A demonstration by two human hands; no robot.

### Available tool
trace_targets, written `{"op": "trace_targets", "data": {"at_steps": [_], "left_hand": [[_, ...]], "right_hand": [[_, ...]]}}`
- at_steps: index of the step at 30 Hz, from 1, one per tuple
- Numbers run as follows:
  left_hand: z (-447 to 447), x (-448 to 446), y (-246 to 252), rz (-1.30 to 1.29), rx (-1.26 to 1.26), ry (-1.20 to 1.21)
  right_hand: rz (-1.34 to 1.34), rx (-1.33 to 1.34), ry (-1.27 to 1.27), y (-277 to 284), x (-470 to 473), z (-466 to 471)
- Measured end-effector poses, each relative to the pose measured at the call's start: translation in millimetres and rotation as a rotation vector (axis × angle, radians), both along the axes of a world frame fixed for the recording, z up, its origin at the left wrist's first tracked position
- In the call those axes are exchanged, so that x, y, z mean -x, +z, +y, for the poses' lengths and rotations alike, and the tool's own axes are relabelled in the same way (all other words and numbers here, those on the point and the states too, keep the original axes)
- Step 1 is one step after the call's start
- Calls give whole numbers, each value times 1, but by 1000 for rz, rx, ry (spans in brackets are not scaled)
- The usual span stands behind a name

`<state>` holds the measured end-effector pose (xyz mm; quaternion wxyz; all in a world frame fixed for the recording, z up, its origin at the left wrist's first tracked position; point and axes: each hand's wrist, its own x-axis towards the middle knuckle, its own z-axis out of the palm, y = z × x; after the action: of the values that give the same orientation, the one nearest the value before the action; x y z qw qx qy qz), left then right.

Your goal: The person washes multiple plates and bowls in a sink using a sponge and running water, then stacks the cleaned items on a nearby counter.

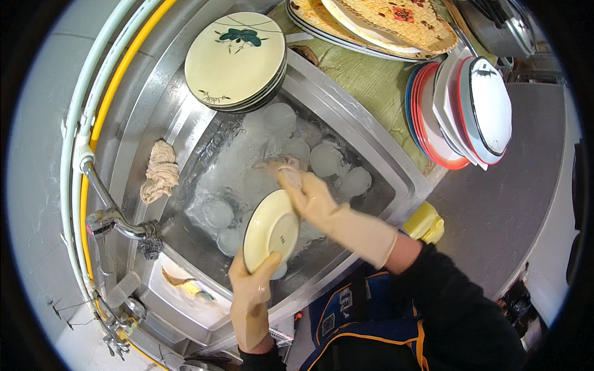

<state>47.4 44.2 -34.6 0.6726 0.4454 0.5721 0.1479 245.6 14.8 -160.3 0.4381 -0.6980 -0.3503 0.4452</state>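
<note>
My left hand (253,287), in a beige rubber glove, grips the lower rim of a cream plate (271,232) with a dark edge. The plate is tilted, its foot ring facing up, above a steel sink (385,211) of water. My right hand (297,190), gloved too, is at the plate's upper edge and closed on a wet cloth (290,167). Several round, pale dishes (326,160) lie blurred under the water. A stack of cream plates (236,60) with a dark green floral pattern stands at the sink's upper corner.
A crumpled cloth (161,171) lies on the left ledge, near the chrome faucet (125,225) and a steel scourer (151,241). Stacked plates (489,106) and oval platters (362,28) stand beyond the sink's rim. A white basin (185,297) sits at lower left, a yellow container (424,222) at right.
</note>
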Motion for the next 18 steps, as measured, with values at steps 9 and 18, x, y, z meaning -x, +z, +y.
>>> {"op": "trace_targets", "data": {"at_steps": [9,18], "left_hand": [[146,-136,31,235,-1764,-650],[174,-201,27,348,-1322,-470]], "right_hand": [[-487,-280,261,21,-44,-86],[-470,-272,228,18,-36,-94]]}}
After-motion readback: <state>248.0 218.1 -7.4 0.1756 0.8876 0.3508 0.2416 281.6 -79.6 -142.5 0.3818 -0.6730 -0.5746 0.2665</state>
